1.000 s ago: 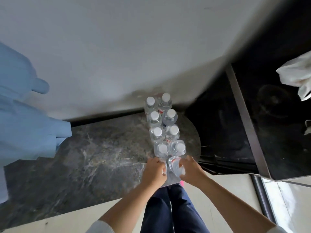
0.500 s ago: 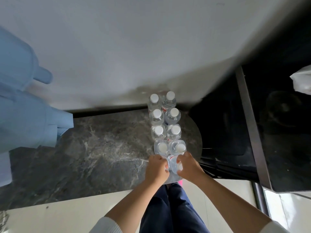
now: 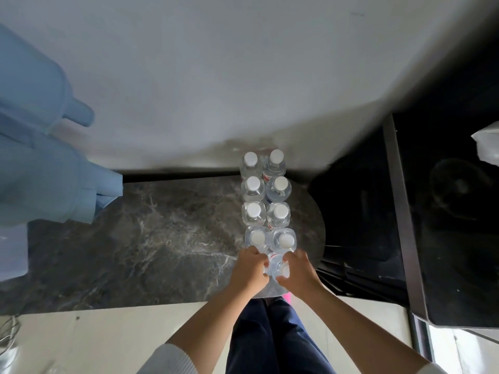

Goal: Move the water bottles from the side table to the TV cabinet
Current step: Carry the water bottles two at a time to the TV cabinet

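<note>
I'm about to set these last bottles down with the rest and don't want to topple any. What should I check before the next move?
1. Left hand grips a bottle: cannot tell, the bottle is hidden.
2. Right hand grips the near bottle: ok.
3. Eight standing bottles upright in two rows: ok.
4. Bare marble top left of the rows: ok.
5. Rounded table edge close on the right: not ok.

Plain white wall (image 3: 216, 76) up top, pale floor (image 3: 94, 338) below, big blue water jugs (image 3: 40, 157) far left, glossy black unit (image 3: 445, 238) on the right w/ daylight glare.
</note>
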Demonstrator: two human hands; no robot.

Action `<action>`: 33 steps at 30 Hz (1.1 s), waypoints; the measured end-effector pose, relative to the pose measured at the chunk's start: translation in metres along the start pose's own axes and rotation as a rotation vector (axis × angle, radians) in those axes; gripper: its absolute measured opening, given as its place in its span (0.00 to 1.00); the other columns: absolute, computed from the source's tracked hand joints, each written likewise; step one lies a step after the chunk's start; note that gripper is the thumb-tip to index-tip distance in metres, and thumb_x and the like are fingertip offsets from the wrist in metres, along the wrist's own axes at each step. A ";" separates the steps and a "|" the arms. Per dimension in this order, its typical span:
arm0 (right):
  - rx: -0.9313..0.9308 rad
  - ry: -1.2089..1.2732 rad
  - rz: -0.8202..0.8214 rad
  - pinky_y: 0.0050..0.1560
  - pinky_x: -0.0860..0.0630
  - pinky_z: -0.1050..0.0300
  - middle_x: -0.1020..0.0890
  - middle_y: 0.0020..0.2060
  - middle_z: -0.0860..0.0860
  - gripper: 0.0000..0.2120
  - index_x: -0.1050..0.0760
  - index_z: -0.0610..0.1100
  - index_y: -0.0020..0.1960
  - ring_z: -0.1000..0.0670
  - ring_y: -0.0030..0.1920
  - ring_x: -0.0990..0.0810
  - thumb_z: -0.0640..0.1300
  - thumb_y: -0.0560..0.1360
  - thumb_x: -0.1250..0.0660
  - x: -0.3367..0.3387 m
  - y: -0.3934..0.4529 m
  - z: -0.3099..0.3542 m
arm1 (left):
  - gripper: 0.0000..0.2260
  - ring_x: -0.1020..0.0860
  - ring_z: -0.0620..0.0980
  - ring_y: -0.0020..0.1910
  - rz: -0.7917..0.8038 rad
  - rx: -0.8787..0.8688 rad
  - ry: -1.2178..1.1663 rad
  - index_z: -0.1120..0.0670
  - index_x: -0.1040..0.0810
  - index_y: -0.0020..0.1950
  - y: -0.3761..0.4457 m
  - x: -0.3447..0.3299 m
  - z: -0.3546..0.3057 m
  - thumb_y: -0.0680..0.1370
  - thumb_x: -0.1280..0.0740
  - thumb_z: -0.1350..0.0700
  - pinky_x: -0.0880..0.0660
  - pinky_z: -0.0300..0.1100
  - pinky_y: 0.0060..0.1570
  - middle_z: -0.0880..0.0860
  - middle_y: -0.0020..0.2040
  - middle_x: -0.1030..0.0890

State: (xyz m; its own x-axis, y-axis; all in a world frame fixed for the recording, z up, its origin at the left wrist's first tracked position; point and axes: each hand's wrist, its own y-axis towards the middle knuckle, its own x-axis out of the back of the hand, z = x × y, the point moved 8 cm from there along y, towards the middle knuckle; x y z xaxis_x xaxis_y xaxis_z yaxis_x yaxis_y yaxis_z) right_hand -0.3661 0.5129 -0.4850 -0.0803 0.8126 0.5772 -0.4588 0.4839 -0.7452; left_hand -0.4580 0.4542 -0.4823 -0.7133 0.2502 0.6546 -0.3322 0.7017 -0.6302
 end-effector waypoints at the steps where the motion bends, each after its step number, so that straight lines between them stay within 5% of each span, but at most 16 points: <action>1: 0.003 -0.004 0.010 0.61 0.27 0.57 0.36 0.66 0.44 0.23 0.34 0.41 0.66 0.46 0.60 0.26 0.45 0.74 0.33 0.000 0.000 0.000 | 0.13 0.29 0.51 0.64 0.010 0.007 0.005 0.58 0.25 0.60 -0.001 0.000 0.000 0.75 0.35 0.60 0.29 0.38 0.60 0.55 0.62 0.27; 7: 0.083 -0.128 0.075 0.64 0.31 0.55 0.34 0.67 0.42 0.26 0.37 0.42 0.69 0.45 0.66 0.31 0.48 0.75 0.35 0.008 -0.007 0.009 | 0.24 0.34 0.52 0.69 -0.007 0.122 -0.004 0.53 0.36 0.71 -0.025 0.011 0.016 0.76 0.35 0.61 0.31 0.40 0.63 0.54 0.68 0.33; 14: 0.273 -0.411 0.069 0.65 0.31 0.53 0.32 0.67 0.43 0.20 0.34 0.42 0.67 0.44 0.68 0.32 0.46 0.77 0.40 0.017 -0.019 0.053 | 0.18 0.31 0.50 0.68 -0.173 0.311 -0.051 0.56 0.30 0.68 -0.079 0.054 0.060 0.78 0.38 0.57 0.33 0.37 0.63 0.54 0.66 0.28; 25: 0.659 -0.720 0.121 0.62 0.28 0.51 0.27 0.64 0.43 0.17 0.29 0.41 0.64 0.42 0.64 0.27 0.41 0.77 0.43 -0.043 -0.074 0.233 | 0.18 0.35 0.54 0.70 -0.340 0.765 -0.200 0.55 0.31 0.68 -0.258 0.078 0.203 0.79 0.40 0.53 0.35 0.44 0.69 0.56 0.69 0.32; 29: 0.848 -0.790 0.163 0.57 0.27 0.54 0.23 0.55 0.42 0.10 0.22 0.43 0.51 0.41 0.62 0.25 0.39 0.77 0.43 -0.100 -0.135 0.319 | 0.18 0.34 0.54 0.69 -0.457 0.945 -0.269 0.54 0.30 0.67 -0.362 0.069 0.261 0.78 0.39 0.52 0.34 0.44 0.68 0.56 0.67 0.31; 33: 1.052 -0.846 0.164 0.64 0.28 0.51 0.23 0.61 0.40 0.16 0.26 0.40 0.63 0.42 0.62 0.25 0.40 0.80 0.46 -0.166 -0.219 0.396 | 0.18 0.34 0.55 0.69 -0.590 1.083 -0.305 0.54 0.29 0.67 -0.469 0.062 0.310 0.78 0.39 0.52 0.34 0.45 0.67 0.56 0.67 0.30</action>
State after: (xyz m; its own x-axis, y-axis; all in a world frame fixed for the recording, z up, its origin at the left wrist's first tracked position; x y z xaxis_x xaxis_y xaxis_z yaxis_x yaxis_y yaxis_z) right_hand -0.6029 0.1436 -0.2852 -0.5378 0.2060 0.8175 -0.8133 -0.3823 -0.4387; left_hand -0.5376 -0.0663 -0.2753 -0.3507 -0.1772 0.9196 -0.8763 -0.2844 -0.3889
